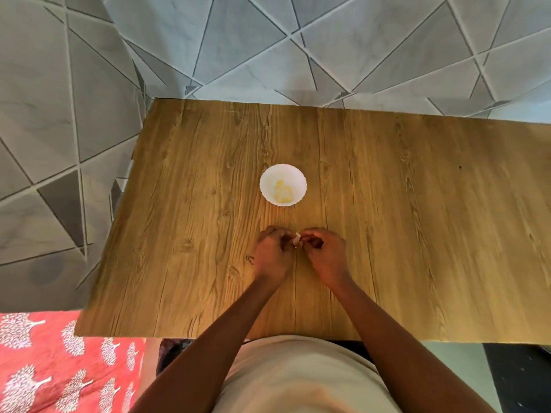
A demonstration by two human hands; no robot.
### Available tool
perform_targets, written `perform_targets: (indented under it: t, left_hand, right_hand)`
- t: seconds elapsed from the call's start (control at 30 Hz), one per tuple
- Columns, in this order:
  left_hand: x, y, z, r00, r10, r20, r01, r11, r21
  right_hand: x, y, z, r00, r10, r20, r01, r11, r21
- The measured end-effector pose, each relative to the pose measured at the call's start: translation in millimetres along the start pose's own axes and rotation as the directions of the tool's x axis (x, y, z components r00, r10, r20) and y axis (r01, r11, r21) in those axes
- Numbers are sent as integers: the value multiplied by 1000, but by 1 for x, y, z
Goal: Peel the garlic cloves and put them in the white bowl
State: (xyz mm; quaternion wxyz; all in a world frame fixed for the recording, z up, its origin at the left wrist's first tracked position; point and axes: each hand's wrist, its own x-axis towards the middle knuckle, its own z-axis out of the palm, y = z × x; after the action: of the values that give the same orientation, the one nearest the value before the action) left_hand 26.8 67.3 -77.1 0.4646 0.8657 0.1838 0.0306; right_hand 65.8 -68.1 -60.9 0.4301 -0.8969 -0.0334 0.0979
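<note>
A small white bowl (282, 174) with a scalloped rim stands in the middle of the wooden table (417, 222). Pale yellow peeled cloves (281, 192) lie inside it. Just in front of the bowl my left hand (272, 254) and my right hand (326, 253) meet above the table. Between their fingertips they pinch a small garlic clove (296, 240) with whitish papery skin. Curled fingers hide most of the clove.
The table's far edge meets a wall of grey geometric tiles, and the same tiles run down the left side. A red patterned cloth (59, 362) lies at the lower left, below the table's near edge.
</note>
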Motion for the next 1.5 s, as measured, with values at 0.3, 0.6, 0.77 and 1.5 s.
perform_targets:
  t: [0.3,0.6,0.77,1.5]
  left_hand:
    - [-8,25,8,971,-217,-96,176,931,-321]
    - [-17,48,17,943,-311,-118,225,858,-462]
    - [-16,46,14,948,-294,-121,218,877,-428]
    - [-15,23,10,980,-15,-200,40,991,126]
  right_hand:
    - [5,16,-21,988,-85,128,60,980,192]
    - [15,23,-36,982,-96,162,44,953,299]
    - [18,23,-35,977,-95,193,23,937,347]
    - [17,14,-42,963,-84,254,39,983,177]
